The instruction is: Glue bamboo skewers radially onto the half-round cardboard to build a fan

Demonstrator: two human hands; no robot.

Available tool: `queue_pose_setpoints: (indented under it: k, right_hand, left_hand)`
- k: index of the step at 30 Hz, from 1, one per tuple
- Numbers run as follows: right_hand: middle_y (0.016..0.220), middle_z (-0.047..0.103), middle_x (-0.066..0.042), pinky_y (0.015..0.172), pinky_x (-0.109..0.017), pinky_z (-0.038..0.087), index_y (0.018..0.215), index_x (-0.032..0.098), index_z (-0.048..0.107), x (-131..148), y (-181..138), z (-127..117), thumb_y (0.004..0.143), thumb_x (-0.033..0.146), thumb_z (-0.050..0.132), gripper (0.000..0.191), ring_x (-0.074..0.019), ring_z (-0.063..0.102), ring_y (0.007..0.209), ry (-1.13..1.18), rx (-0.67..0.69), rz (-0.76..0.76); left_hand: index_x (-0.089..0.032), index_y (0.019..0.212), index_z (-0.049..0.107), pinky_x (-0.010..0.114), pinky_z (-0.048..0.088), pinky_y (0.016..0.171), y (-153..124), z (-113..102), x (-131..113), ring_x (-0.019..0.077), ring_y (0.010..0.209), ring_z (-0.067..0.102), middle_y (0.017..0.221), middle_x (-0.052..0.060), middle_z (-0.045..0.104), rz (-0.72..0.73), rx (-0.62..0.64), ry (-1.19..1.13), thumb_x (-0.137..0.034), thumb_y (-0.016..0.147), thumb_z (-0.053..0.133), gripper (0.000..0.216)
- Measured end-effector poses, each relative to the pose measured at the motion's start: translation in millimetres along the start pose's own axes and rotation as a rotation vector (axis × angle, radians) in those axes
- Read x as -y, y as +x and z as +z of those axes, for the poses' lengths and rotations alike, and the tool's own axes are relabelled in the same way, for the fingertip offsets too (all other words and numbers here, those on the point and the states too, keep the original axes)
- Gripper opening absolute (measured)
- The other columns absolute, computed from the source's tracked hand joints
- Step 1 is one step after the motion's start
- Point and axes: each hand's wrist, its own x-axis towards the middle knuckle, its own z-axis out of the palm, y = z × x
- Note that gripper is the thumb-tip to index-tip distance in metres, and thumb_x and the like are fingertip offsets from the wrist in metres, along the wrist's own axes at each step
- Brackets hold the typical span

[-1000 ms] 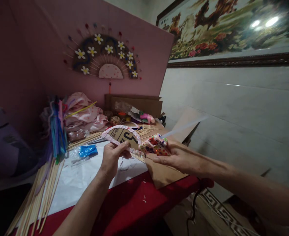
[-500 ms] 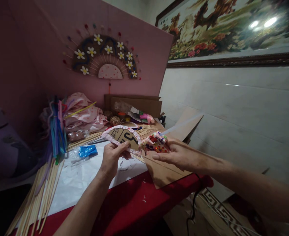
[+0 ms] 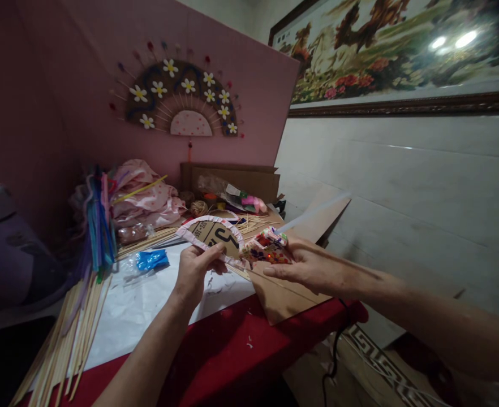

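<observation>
My left hand (image 3: 198, 268) pinches the lower edge of a half-round cardboard piece (image 3: 222, 234) between thumb and fingers. Printed figures show on its brown face, and pink-white fabric is folded over its rim. Wrapped in my right hand (image 3: 302, 265) is a flower-patterned hot glue gun (image 3: 269, 249) with a small red light. A long translucent glue stick (image 3: 313, 213) sticks out of its back. The gun's nozzle end is close to the right corner of the cardboard piece; whether they touch I cannot tell.
Thin wooden sticks (image 3: 67, 339) and colourful pipe cleaners (image 3: 99, 220) lie at left. Pink dotted cloth (image 3: 141, 192) is heaped behind. A blue packet (image 3: 151, 259) rests on white paper (image 3: 122, 322). Brown cardboard (image 3: 287, 297) overhangs the red tablecloth (image 3: 228, 350). A decorated fan (image 3: 181, 96) hangs on the pink board.
</observation>
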Motion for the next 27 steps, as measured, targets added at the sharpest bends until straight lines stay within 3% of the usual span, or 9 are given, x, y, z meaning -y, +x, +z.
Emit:
queue_pose_setpoints:
  k: [8,15,21,27]
  right_hand:
    - [0.08,0.058,-0.002,0.078,-0.032,0.044,0.097,0.018,0.061,0.7,-0.1,-2.7,0.083,0.038,0.051,0.026,-0.0176,0.05,0.079,0.012,0.052,0.004]
    - [0.095,0.059,-0.004,0.079,-0.033,0.044,0.107,0.021,0.057,-0.9,6.9,2.8,0.083,0.041,0.05,0.032,-0.0186,0.051,0.089,0.058,-0.014,-0.009]
    - [0.073,0.054,-0.001,0.063,-0.026,0.044,0.096,0.018,0.06,1.7,2.9,-3.2,0.083,0.043,0.051,0.03,-0.0142,0.048,0.067,-0.02,-0.007,0.084]
    - [0.087,0.058,-0.003,0.08,-0.032,0.044,0.108,0.02,0.056,8.5,0.3,-1.4,0.084,0.042,0.05,0.033,-0.0182,0.051,0.086,0.072,0.033,0.016]
  left_hand:
    - [-0.011,0.059,0.059,0.023,0.036,0.04,-1.2,1.2,-2.2,0.0112,0.041,0.052,0.05,0.001,0.057,0.009,-0.009,-0.009,-0.026,0.066,0.065,0.018]
    - [-0.012,0.057,0.058,0.024,0.037,0.04,-1.5,1.3,-3.0,0.0113,0.04,0.051,0.049,0.001,0.056,0.0,-0.005,-0.015,-0.026,0.066,0.065,0.019]
    - [-0.011,0.058,0.059,0.024,0.036,0.041,-0.8,0.8,-2.2,0.0109,0.041,0.051,0.05,0.001,0.057,0.006,-0.005,-0.025,-0.026,0.067,0.065,0.018]
    - [-0.012,0.057,0.058,0.024,0.035,0.04,-2.2,1.6,-4.5,0.011,0.039,0.05,0.048,0.0,0.056,0.015,-0.049,-0.034,-0.026,0.065,0.066,0.019]
